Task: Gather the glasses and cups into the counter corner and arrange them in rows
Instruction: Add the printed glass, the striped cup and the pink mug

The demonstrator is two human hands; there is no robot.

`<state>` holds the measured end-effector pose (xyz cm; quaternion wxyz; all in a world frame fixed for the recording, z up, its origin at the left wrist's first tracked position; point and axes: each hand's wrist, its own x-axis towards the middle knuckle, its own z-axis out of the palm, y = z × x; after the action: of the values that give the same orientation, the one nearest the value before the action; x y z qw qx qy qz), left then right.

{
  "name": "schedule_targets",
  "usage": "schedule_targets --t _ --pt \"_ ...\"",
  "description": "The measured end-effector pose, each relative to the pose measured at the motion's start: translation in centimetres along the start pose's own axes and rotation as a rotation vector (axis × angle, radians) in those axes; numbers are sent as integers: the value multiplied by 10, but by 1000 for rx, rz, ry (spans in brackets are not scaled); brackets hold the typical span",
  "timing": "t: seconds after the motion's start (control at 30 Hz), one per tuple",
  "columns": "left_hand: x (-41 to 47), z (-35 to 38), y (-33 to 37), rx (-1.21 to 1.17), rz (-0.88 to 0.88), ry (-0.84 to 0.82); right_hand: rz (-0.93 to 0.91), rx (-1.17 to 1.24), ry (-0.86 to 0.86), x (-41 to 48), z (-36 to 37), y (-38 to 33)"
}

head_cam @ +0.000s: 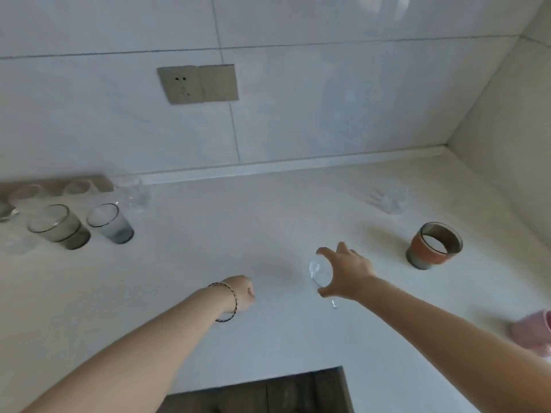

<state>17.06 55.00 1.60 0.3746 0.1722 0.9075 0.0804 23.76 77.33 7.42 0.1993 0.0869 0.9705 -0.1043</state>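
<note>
Two bare forearms reach out over the pale surface (208, 234). The left grip (242, 293), a bracelet (229, 304) at its wrist, is curled into a fist with nothing in it. The right grip (347, 272) is wrapped round a small clear glass (319, 272), held tilted just above the surface, mid-way along it. Toward the corner stand an orange-banded cup (433, 245) and, behind it near the wall, another clear glass (392, 199) — well apart from each other. A pink cup (533, 332) sits at the right edge. Far left, two grey glasses (59, 226) stand side by side; more glassware behind them is blurred.
</note>
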Motion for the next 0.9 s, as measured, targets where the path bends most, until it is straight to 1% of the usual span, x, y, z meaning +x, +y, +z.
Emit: schedule_targets --t 0.17,0.3,0.43,0.6,0.73,0.9 --pt "-60 -12 -120 -161 -167 109 -225 -49 -19 23 5 -138" --pt "-122 -12 -222 -267 -288 162 -329 -71 -59 28 21 -255" --pt "-185 -12 -322 -348 -397 201 -396 -76 -105 26 39 -367" --pt "-240 -17 -427 -410 -500 237 -445 -98 -127 29 59 -484" --pt "-259 -24 -493 -447 -556 237 -464 -83 -123 39 76 -560" --pt "-263 -37 -566 -461 -585 210 -502 -54 -117 69 98 -644"
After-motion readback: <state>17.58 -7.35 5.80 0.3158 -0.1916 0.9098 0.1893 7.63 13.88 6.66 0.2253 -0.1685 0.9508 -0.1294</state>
